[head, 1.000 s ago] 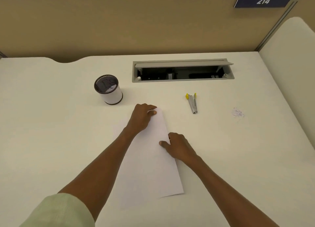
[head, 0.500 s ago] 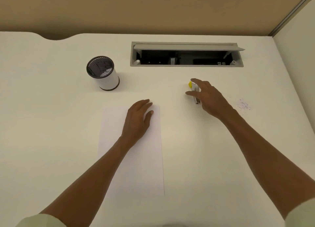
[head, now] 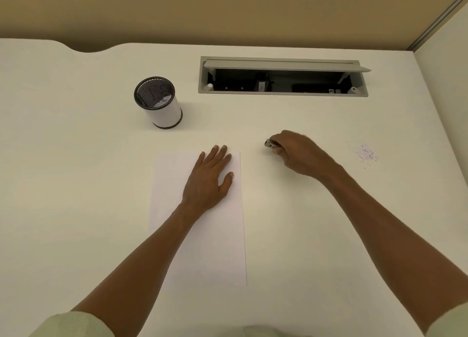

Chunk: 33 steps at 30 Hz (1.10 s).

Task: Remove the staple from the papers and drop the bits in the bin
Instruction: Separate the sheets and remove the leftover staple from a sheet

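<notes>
Pale green ribbed sleeves (head: 73, 324), forearms bare.

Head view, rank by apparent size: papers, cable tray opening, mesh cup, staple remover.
1. papers, largest, though nearer the camera and partly under the left hand.
2. cable tray opening, farther back.
3. mesh cup.
4. staple remover, smallest shown; mostly hidden in the right hand, so its full size is unsure.

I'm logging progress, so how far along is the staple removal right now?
Early stage. Done: the papers lie flat under the left hand. In hand: the right hand grips the remover beside the papers, not yet at their top corner. Left: pulling the staple and dropping the bits in the bin.
</notes>
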Each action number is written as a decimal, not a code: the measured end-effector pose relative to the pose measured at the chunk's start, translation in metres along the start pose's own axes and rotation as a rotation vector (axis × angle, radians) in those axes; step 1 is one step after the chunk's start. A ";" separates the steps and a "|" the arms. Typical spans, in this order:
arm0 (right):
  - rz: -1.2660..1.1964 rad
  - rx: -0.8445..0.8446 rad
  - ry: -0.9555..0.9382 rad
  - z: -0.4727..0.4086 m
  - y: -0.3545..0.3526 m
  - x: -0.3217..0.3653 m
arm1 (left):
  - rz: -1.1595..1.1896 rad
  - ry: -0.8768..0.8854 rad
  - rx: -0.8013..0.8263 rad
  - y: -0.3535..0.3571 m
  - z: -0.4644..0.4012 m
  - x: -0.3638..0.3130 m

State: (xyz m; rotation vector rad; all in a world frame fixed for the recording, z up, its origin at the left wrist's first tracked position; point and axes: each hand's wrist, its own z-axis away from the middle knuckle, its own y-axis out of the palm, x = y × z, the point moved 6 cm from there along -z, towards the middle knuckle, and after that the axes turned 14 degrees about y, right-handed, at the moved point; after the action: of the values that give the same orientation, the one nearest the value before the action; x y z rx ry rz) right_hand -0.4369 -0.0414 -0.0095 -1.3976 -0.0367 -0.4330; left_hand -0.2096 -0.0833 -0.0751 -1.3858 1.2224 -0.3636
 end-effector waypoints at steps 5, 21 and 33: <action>-0.289 0.155 0.042 0.015 0.026 0.030 | -0.007 0.000 -0.013 -0.002 0.001 0.000; -0.614 -0.002 0.389 0.028 0.050 0.028 | -0.016 -0.013 -0.062 -0.002 -0.001 -0.001; -0.356 -0.301 0.231 0.027 0.053 0.051 | -0.038 0.000 -0.069 0.000 -0.001 0.000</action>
State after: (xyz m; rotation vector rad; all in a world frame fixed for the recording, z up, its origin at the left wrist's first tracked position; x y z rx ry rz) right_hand -0.3674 -0.0241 -0.0400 -1.6334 -0.0333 -0.9243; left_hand -0.2110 -0.0837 -0.0748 -1.4701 1.2202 -0.3506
